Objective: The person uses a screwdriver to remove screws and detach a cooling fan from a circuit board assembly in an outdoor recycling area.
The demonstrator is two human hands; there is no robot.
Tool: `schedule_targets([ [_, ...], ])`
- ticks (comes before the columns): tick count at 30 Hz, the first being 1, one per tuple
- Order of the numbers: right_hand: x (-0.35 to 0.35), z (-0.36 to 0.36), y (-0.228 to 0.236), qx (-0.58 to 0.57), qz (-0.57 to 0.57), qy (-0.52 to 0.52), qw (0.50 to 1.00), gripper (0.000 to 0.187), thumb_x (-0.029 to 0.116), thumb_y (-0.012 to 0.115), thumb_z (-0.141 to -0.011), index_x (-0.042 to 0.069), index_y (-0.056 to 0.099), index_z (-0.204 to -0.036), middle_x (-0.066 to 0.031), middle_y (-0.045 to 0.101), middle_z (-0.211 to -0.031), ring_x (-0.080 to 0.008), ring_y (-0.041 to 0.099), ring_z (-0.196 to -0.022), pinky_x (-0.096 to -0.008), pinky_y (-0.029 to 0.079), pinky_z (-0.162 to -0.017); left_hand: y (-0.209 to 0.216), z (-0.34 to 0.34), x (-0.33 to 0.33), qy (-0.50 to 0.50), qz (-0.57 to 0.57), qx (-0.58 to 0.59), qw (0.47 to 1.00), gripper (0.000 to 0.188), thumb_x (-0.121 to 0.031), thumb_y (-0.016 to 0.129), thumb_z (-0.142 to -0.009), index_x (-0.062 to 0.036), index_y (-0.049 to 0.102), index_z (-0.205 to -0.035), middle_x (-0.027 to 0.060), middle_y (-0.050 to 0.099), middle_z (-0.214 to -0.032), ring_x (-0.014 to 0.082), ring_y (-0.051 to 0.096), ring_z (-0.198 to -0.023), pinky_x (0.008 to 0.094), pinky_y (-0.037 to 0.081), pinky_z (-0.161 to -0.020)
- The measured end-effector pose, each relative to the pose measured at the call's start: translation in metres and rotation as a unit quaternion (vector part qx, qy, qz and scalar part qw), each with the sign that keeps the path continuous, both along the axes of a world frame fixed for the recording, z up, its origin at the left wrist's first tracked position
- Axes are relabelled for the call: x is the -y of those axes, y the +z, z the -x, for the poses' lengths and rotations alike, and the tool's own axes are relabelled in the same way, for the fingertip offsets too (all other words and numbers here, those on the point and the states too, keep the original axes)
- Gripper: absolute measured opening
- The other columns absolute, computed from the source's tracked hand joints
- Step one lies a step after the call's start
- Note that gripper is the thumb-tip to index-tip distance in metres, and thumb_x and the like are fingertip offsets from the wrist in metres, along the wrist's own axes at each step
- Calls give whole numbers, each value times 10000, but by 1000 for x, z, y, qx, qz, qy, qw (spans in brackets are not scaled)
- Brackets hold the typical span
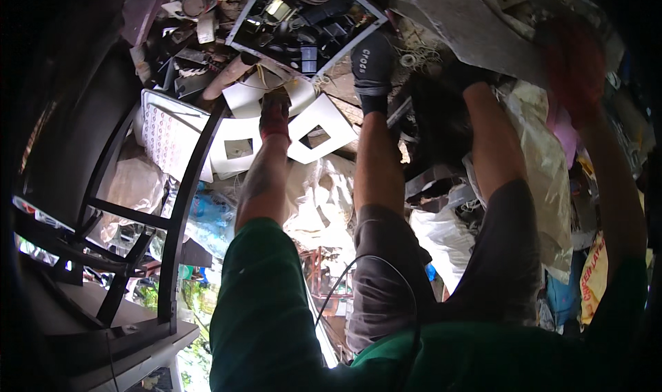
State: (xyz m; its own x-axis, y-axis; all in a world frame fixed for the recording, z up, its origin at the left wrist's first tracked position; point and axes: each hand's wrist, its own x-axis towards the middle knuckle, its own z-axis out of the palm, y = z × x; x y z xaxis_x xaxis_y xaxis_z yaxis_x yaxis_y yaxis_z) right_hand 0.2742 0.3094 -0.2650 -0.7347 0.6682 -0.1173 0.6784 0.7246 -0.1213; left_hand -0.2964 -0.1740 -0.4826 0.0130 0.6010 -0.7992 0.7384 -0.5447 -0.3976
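My left hand (275, 116), in a red and dark glove, reaches down among white panels with square cut-outs. One white panel (329, 119) lies tilted just right of it, and another white panel (224, 159) is to its left. The fingers are in shadow at the cut-out of the farther panel, so their grip is unclear. At the upper right my right hand (576, 64), in a reddish glove, is at the edge of a large grey sheet (476, 30). It looks wrapped over that edge, though the area is dim.
A metal-framed bin (381, 21) of small dark parts stands ahead. My shod foot (372, 64) is beside it. A black metal frame (186, 216) rises at left. White sacks (445, 237), a blue plastic bag (210, 216) and scrap (189, 68) crowd the ground. A cable (372, 257) loops across my lap.
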Motion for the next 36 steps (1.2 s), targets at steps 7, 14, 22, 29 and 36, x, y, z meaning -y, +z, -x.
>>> schedule_targets([
  [7, -2, -20, 9, 29, -21, 33, 999, 336, 245, 621, -922, 56, 643, -1198, -141, 645, -1230, -334, 589, -1167, -462, 392, -1058, -58, -20, 30, 407, -99, 226, 880, 613, -374, 473, -1001, -67, 335, -1515, 163, 351, -1568, 350, 395, -1385, 446, 310, -1128],
  [14, -5, -14, 0, 2, 26, 31, 999, 317, 198, 587, -927, 59, 645, -1206, -138, 651, -1222, -343, 593, -1160, -462, 410, -1042, 12, -20, -1, 518, -95, 119, 842, 529, -233, 492, -929, -88, 464, -1437, 158, 522, -1425, 307, 542, -1287, 454, 335, -1146],
  [22, -3, -14, 12, 26, -9, 32, 999, 304, 176, 584, -917, 64, 652, -1192, -141, 654, -1212, -344, 586, -1174, -460, 386, -1072, 124, -107, -51, 447, 378, 161, 795, 456, -245, 593, -784, -104, 669, -1211, 171, 692, -1166, 337, 654, -1114, 460, 513, -922],
  [29, -7, -13, 11, 19, 17, 41, 999, 349, 229, 598, -911, 66, 635, -1217, -140, 643, -1226, -341, 587, -1158, -451, 389, -1062, 243, -88, 69, 911, -142, 232, 308, 412, -215, 650, -871, 5, 612, -1217, 140, 684, -1128, 290, 657, -1011, 409, 508, -872],
  [36, -6, -18, 5, 1, 25, 62, 998, 361, 238, 578, -914, 57, 635, -1221, -159, 647, -1189, -362, 602, -1112, -462, 415, -1026, 353, 36, 119, 934, -308, 180, 4, 383, -232, 628, -920, -24, 611, -1242, 91, 679, -1132, 219, 644, -984, 405, 502, -863],
])
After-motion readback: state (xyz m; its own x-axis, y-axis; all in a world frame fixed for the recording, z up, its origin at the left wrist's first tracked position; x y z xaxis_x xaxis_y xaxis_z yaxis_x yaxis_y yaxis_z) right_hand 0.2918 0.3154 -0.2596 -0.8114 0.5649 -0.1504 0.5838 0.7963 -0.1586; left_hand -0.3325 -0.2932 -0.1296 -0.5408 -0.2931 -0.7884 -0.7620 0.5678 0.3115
